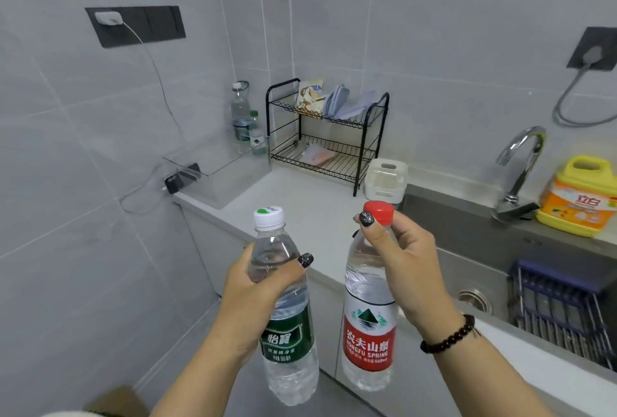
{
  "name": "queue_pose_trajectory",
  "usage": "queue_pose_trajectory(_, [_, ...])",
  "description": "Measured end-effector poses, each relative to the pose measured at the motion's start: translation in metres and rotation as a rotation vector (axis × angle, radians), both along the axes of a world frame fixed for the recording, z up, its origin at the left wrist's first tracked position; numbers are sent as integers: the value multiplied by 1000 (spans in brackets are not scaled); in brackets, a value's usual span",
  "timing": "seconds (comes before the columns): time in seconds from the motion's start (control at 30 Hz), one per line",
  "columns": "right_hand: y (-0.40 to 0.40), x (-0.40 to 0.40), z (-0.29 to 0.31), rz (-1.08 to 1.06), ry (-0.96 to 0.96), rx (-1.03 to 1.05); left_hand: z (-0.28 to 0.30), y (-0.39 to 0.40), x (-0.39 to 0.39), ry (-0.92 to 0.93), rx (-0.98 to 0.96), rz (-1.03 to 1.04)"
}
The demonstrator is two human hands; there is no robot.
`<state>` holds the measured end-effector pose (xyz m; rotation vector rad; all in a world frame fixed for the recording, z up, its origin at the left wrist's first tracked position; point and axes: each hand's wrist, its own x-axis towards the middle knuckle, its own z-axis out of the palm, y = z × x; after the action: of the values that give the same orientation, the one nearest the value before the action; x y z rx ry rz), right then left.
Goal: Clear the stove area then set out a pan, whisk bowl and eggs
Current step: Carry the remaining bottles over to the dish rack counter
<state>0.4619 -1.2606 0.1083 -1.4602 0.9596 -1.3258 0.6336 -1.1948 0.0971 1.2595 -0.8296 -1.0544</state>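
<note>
Left hand: the left hand (257,278) wraps its fingers and thumb round the upper body of the green-label bottle (287,309), held in the air at about 7 o'clock in the view.
Right hand: the right hand (405,263) pinches the neck of the red-label bottle (367,303) just under its red cap, so the bottle hangs below the fingers at about 5 o'clock.
Task things: the two bottles are off the counter (300,202) and out in front of it; no stove, pan, whisk bowl or eggs show in this view.
Step, as I judge it: clearing, with both bottles being carried to a resting place.
Risk, red bottle: the neck pinch is light for a nearly full bottle; a swing or a quick turn could slip it free, and it would fall to the floor.
Risk, collision: the bottles hang just beside each other; bringing the hands closer could knock them together and loosen the weaker hold.
Risk, parking spot: at 12 o'clock two more bottles (245,119) stand beside the wire rack (327,136); crowding in there could topple them.
Risk, sink: the sink (467,243) lies at 3 o'clock; a bottle set on its edge could roll in.
Risk, cable: a charger cable (157,82) trails down to the counter's far-left corner at 10 o'clock, easy to snag.
</note>
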Motion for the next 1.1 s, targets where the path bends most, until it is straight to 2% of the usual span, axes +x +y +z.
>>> queue_pose_trajectory(0.33, [-167,101,-1,196,-9,-25,5,-141,79,-2,1,199])
queue_pose_trajectory(0.6, [-278,169,4,197,-14,-27,3,-235,148,27,-4,278])
queue_pose_trajectory(0.77, [-334,212,-15,173,35,-10,-9,-306,198,-22,64,219])
queue_pose_trajectory(0.9, [-376,252,-30,109,-2,12,-24,-366,238,-32,91,130])
queue_pose_trajectory(1.1, [-434,302,-51,-83,-47,78,-46,-457,296,-73,139,-43])
